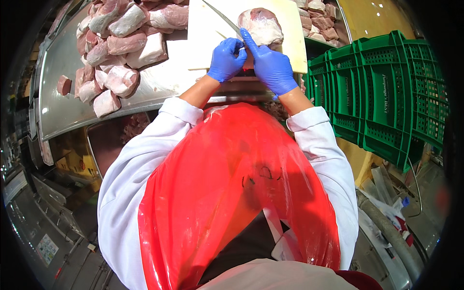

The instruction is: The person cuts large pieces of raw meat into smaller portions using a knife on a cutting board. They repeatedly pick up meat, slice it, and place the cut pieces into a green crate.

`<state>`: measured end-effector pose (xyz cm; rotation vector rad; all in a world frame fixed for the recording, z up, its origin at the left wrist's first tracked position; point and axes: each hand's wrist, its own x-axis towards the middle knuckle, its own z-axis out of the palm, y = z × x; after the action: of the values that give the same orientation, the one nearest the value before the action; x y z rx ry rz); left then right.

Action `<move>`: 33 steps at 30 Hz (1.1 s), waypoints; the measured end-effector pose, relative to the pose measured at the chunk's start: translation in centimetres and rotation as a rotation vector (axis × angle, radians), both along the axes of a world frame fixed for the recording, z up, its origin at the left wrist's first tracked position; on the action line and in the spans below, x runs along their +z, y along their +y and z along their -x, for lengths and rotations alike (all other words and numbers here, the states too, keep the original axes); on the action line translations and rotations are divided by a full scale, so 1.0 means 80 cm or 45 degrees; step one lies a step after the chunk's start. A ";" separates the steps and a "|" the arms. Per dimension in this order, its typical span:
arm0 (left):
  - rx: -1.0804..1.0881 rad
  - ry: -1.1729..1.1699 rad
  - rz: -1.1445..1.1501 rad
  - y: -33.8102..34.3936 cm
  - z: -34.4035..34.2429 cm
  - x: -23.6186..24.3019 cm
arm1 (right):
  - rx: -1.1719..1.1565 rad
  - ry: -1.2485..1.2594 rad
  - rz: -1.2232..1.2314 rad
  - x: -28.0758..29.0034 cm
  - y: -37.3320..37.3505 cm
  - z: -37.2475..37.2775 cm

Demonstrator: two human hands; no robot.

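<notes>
My right hand (273, 65), in a blue glove, is closed round a knife (223, 17), its index finger stretched toward the blade. The handle is hidden under the hand, and the blade points up and to the left. Close beside it, my left hand (227, 59), also gloved in blue, has its fingers curled together; a small pale bit shows at the fingertips, too small to name. Just beyond the right hand, a large pale-pink piece of meat (261, 28) with a white fatty side lies on the cream cutting board (202, 43).
Many cut meat pieces (126, 43) are heaped on the steel table (58, 38) to the left. More pieces (319, 21) lie beyond the board at the right. Green perforated crates (369, 92) stand close to my right arm. A red plastic apron (232, 183) covers my front.
</notes>
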<state>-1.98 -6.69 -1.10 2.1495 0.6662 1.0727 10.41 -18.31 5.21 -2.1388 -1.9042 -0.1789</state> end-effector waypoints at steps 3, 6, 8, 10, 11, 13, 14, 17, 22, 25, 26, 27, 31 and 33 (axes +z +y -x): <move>0.023 0.041 -0.031 0.012 0.010 -0.001 | -0.030 -0.011 0.261 0.017 -0.032 0.003; 0.113 0.037 0.029 0.027 0.028 -0.002 | -0.023 -0.125 0.480 0.025 -0.114 -0.008; 0.150 0.025 0.088 0.037 0.037 -0.001 | -0.090 -0.166 0.581 0.039 -0.158 -0.007; 0.171 0.036 0.137 0.048 0.047 0.000 | -0.085 -0.130 0.604 0.039 -0.188 -0.013; 0.178 0.033 0.160 0.053 0.052 0.001 | -0.083 -0.111 0.615 0.036 -0.193 -0.015; 0.148 0.026 0.177 0.058 0.056 0.004 | -0.016 0.022 0.298 0.032 -0.169 -0.008; 0.134 0.023 0.185 0.060 0.059 0.007 | 0.017 0.088 0.138 0.030 -0.148 -0.001; 0.083 0.031 0.177 0.065 0.058 0.009 | -0.077 0.109 -0.006 0.031 -0.057 0.032; 0.014 0.046 0.164 0.075 0.052 0.007 | -0.308 0.061 0.206 0.005 0.022 0.049; -0.021 0.050 0.208 0.087 0.052 0.007 | -0.329 0.033 0.384 0.015 0.009 0.064; -0.033 0.066 0.215 0.092 0.052 0.010 | -0.331 0.009 0.434 0.022 -0.008 0.069; -0.047 0.082 0.226 0.095 0.052 0.013 | -0.335 -0.015 0.488 0.029 -0.029 0.076; 0.024 0.127 0.242 0.128 0.050 0.006 | -0.411 -0.013 0.786 0.070 -0.103 0.106; 0.007 0.143 0.293 0.149 0.057 0.004 | -0.396 0.019 0.756 0.083 -0.126 0.107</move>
<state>-6.57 5.26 -0.77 2.0195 0.8067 0.8379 1.84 -28.39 11.85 -2.7972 -1.7536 0.3944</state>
